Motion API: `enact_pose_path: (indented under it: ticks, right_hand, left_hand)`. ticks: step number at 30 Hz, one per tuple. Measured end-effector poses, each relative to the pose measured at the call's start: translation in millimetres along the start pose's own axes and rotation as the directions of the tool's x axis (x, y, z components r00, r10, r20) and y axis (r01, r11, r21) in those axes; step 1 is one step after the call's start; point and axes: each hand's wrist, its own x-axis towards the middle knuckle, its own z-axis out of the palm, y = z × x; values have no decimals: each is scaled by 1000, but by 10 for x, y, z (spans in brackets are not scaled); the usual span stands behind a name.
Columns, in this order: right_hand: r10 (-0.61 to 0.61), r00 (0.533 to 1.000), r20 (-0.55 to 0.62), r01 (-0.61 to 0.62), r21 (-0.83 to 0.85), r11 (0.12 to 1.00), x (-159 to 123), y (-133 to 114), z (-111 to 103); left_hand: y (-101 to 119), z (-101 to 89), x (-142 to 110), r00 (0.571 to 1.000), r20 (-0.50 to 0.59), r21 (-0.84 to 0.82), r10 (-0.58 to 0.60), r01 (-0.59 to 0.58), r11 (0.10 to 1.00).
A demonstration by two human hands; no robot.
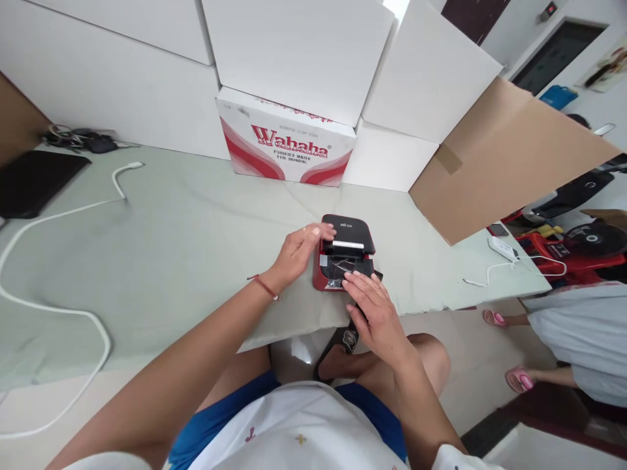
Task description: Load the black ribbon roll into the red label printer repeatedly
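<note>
A small red-and-black box-like device [318, 274] sits near the front edge of the table, its inside partly exposed. Its black lid [349, 230] carries a small light-coloured marking, and a white strip [348, 245] runs across its near edge. Something clear and crinkled, like plastic film [337, 269], shows in the front recess. My left hand [296, 251] is at the lid's left side, fingers stretched over its edge and slightly blurred. My right hand [375, 310] lies at the front right corner, fingers outstretched over the rim; whether it presses on the film cannot be told.
A Wahaha carton [294, 143] stands against white boards behind. A brown cardboard panel [504, 163] leans at right, near a white power strip [502, 248]. At left are a white cable [93, 320], a black flat object [42, 183] and keys [88, 140]. Another person in pink sandals [519, 378] is at right.
</note>
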Motion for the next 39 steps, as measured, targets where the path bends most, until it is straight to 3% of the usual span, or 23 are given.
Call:
enact_pose_path:
  ticks: [3,7,11,15,25,31,35,39]
  right_hand:
    - [-3,1000,-28,3,4,1000,-13,0,18]
    - [4,997,-72,-3,7,1000,-41,0,77]
    - [13,994,-107,-14,-7,1000,-49,-14,128]
    - [18,994,-105,-20,-15,1000,-38,-28,122]
    - [38,991,-125,-43,-35,998,-75,-64,152]
    - [52,982,-183,-57,-21,998,-77,-65,202]
    - [54,981,-189,-55,4,998,22,-83,104]
    - [47,985,-164,-29,105,994,267,-34,-134]
  left_hand:
    - [-52,-41,-205,994,35,71,101,-103,992]
    - [-89,-28,-285,977,55,251,205,-212,944]
    - [-78,-36,-258,977,80,321,198,-213,923]
    - [-57,-97,-154,970,174,296,168,-214,931]
    - [-455,-144,-137,968,253,57,-1,-14,998]
    - [-512,-140,-185,935,334,-84,-119,155,984]
    - [-532,-133,-194,925,358,-102,-125,172,980]
    - [-569,-126,-192,936,341,-104,-83,125,987]
